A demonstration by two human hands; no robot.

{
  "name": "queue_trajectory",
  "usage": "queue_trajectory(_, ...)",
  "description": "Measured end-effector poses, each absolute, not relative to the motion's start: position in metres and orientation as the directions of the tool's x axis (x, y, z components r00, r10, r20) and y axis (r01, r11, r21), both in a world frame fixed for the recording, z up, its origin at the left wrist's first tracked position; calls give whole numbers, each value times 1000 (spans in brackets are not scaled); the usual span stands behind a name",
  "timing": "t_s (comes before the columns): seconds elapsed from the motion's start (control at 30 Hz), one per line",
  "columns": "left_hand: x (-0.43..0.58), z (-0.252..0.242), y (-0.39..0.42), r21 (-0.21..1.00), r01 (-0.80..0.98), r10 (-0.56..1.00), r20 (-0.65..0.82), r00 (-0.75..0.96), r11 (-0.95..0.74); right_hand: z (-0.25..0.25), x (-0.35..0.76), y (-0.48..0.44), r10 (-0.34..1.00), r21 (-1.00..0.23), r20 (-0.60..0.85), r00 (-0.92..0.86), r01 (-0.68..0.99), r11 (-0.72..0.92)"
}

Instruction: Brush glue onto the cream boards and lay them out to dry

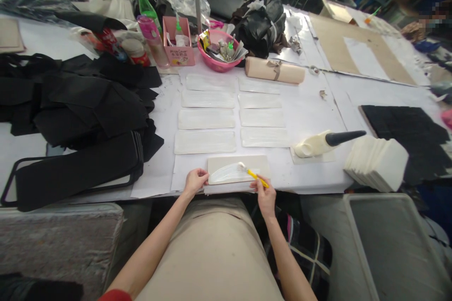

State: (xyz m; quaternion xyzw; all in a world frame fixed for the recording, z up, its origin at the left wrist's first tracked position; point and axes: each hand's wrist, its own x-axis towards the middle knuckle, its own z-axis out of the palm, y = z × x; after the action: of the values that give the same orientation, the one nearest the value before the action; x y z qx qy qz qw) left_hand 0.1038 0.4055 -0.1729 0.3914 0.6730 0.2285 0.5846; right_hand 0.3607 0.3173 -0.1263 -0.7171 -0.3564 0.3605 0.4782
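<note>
On the white-covered table, directly in front of me, lies a beige rectangular panel [222, 162] with white glue streaked over part of it. My left hand [197, 181] pinches the panel's lower left edge. A yellow-handled brush [257, 178] is gripped in my right hand [266, 195], its white-coated head touching the panel. Beyond it, two columns of glue-coated panels [206, 118] lie flat. To the right, a cream bottle [314, 145] with a dark nozzle rests on its side on a small piece. Beside that leans a stack of white pieces [376, 162].
Black cut pieces [88, 99] are heaped at the left. A pink basin [219, 63] of small items, a pink box [179, 56] and a beige roll [275, 70] stand behind the panels. Black sheets [406, 136] lie far right, above a grey bin [363, 244].
</note>
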Motion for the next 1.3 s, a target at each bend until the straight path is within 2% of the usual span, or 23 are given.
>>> queue_trajectory(0.1,103,-174,405,771,265,801,-599,-5,579,-119,392,314,731,-935,-88,677,198,-296)
queue_trajectory(0.17,103,-175,405,775,267,804,-595,3,573,-112,388,314,738,-939,-60,672,213,-270)
queue_trajectory(0.33,103,-174,405,773,283,805,-593,3,568,-108,312,332,921,-977,-158,355,78,-198)
queue_trajectory(0.4,104,-174,405,770,294,806,-592,-5,567,-114,283,342,950,-978,-192,245,33,-206)
queue_trajectory(0.47,105,-175,404,766,307,807,-590,-14,565,-123,269,349,955,-976,-210,211,16,-218)
queue_trajectory(0.63,105,-180,402,757,346,816,-577,-43,554,-138,299,347,913,-972,-222,341,-1,-236)
queue_trajectory(0.77,104,-180,401,755,366,822,-567,-54,544,-131,347,333,776,-957,-136,615,121,-264)
queue_trajectory(0.83,104,-179,402,755,367,822,-567,-53,544,-122,356,328,720,-946,-90,688,167,-278)
queue_trajectory(0.9,104,-177,401,755,364,820,-570,-48,546,-113,348,329,747,-952,-86,659,167,-257)
queue_trajectory(1.03,105,-180,401,754,358,816,-576,-42,551,-111,293,345,900,-980,-180,397,8,-199)
queue_trajectory(1.13,105,-184,400,752,360,816,-575,-51,552,-122,262,356,937,-976,-218,272,-49,-213)
queue_trajectory(1.2,105,-186,399,751,361,817,-573,-57,552,-132,263,358,929,-973,-231,291,-55,-225)
queue_trajectory(1.3,105,-185,398,752,361,819,-570,-64,552,-142,297,353,867,-973,-226,445,-55,-225)
